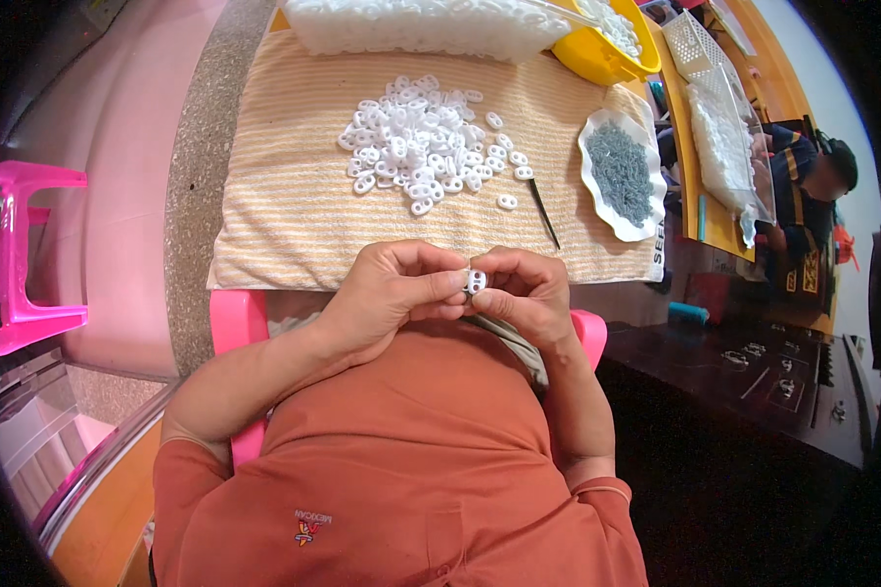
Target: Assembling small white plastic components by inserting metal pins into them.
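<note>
Close in front of my chest, at the table's near edge, both hands meet around a small white two-hole plastic piece (477, 282). My left hand (401, 286) is closed, its thumb and fingers pinched at the left side of the piece. My right hand (526, 291) pinches the same piece from the right with thumb and forefinger. Something dark shows just under it, too small to make out. Beyond my hands, a heap of similar white two-hole pieces (416, 137) lies on a striped towel (294, 196), with several loose ones to its right.
A thin black stick (544, 213) lies right of the heap. Beside it stands a scalloped white dish (593, 193) of grey small parts. A clear bin (421, 34) and a yellow basket (597, 68) hold white pieces at the back. Another person (814, 186) sits far right; a pink stool (20, 254) stands left.
</note>
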Motion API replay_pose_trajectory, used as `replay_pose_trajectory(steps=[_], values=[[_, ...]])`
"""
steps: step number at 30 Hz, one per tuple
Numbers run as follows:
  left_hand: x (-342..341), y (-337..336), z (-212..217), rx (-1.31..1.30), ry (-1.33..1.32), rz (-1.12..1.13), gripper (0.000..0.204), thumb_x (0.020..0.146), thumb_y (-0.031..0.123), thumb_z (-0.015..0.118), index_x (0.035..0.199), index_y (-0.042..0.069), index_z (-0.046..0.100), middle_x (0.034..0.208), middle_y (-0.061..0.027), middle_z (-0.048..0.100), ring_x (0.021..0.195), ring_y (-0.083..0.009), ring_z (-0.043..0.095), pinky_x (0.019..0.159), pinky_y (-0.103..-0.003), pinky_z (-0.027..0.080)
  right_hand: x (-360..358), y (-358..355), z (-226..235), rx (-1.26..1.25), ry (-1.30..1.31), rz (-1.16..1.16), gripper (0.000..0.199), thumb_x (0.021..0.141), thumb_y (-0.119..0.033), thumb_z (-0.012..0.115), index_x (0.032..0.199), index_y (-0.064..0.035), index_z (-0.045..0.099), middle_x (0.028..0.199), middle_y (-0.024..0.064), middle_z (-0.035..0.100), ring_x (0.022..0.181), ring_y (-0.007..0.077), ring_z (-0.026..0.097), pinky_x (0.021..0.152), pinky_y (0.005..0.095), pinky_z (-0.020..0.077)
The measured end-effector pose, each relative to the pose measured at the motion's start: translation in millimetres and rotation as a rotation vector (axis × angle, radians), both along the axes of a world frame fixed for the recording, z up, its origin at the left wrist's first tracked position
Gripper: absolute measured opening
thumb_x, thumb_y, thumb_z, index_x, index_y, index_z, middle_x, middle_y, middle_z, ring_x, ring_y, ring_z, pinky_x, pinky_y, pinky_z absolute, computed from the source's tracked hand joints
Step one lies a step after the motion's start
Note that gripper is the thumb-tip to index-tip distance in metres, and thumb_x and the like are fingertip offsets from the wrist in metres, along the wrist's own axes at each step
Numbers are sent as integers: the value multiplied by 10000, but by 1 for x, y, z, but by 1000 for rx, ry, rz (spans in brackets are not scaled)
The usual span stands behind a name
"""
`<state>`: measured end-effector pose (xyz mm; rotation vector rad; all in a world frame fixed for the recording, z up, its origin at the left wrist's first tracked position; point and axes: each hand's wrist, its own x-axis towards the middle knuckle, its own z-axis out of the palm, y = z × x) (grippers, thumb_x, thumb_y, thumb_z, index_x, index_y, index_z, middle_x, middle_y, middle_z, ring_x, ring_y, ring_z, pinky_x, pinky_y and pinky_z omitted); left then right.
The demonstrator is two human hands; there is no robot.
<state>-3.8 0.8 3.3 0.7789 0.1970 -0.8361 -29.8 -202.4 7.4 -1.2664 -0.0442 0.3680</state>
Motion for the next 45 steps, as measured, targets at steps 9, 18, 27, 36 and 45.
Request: replay_pose_trajectory(steps=[9,18,27,36,45], values=[[4,2,3,-26,28,-29,128,859,49,662,976,3,638,899,-84,666,777,-134,654,712,-249,574,2,-3,-2,-29,-76,32,291,811,79,651,1098,80,599,974,160,614,879,222,637,761,335,563],[7,1,0,-58,70,-26,102,855,35,659,944,11,615,880,-95,666,740,-151,664,684,-282,588,5,1,1,47,-20,9,311,795,62,677,1099,73,611,964,150,615,883,200,614,768,289,514],[7,1,-3,-117,65,-54,91,867,38,644,950,21,610,900,-99,666,770,-152,663,707,-289,584,6,3,1,76,-70,11,276,797,13,688,1071,9,648,1072,113,578,953,172,586,831,289,487],[3,1,2,-251,30,-75,103,867,51,659,880,39,557,869,-64,641,782,-135,636,732,-257,545,2,8,6,2,-169,50,269,822,-23,676,1089,-4,644,1127,102,559,990,154,547,870,288,455],[-2,-1,2,-253,-48,-30,139,858,37,666,827,51,530,842,-65,633,755,-136,634,712,-258,540,-3,15,9,-83,-261,2,286,829,-128,706,1053,37,639,1066,164,587,966,206,571,829,309,468]])
